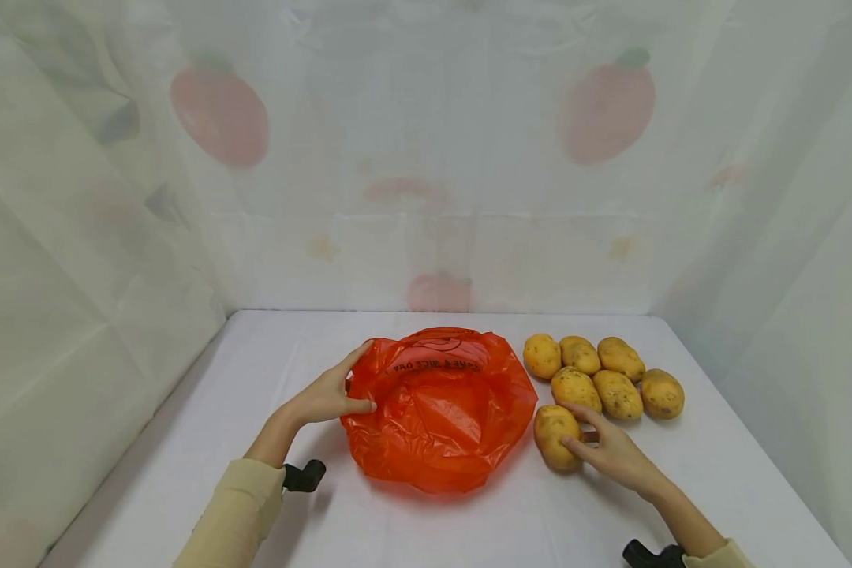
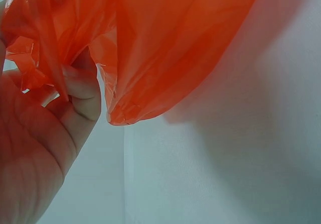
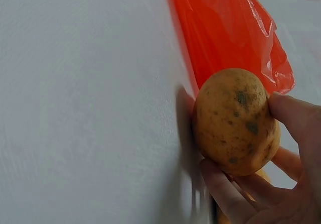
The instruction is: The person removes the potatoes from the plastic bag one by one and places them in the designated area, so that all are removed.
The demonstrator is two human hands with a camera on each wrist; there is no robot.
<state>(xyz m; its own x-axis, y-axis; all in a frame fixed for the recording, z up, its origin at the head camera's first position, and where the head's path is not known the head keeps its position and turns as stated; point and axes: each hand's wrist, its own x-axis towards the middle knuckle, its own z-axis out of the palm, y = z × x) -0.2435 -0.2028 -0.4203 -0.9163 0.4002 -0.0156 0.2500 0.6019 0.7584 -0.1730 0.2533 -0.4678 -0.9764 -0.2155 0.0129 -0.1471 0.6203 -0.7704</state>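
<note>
A red plastic bag [image 1: 440, 418] with dark printing stands on the white table, its mouth spread open. My left hand [image 1: 332, 392] holds the bag's left rim, thumb on the near side. In the left wrist view, the curled fingers of the left hand [image 2: 47, 118] are partly covered by the thin film. To the bag's right, my right hand [image 1: 614, 454] grips a potato [image 1: 555, 438] between thumb and fingers. The right wrist view shows this potato [image 3: 233, 123], yellow-brown with dark spots, close beside the bag [image 3: 225, 30].
Several other potatoes [image 1: 619, 394] lie in a loose group behind the right hand. White cloth covers the table [image 1: 277, 347]. A pale curtain [image 1: 412, 158] with faded fruit prints hangs at the back, and more sheeting [image 1: 788, 237] encloses both sides.
</note>
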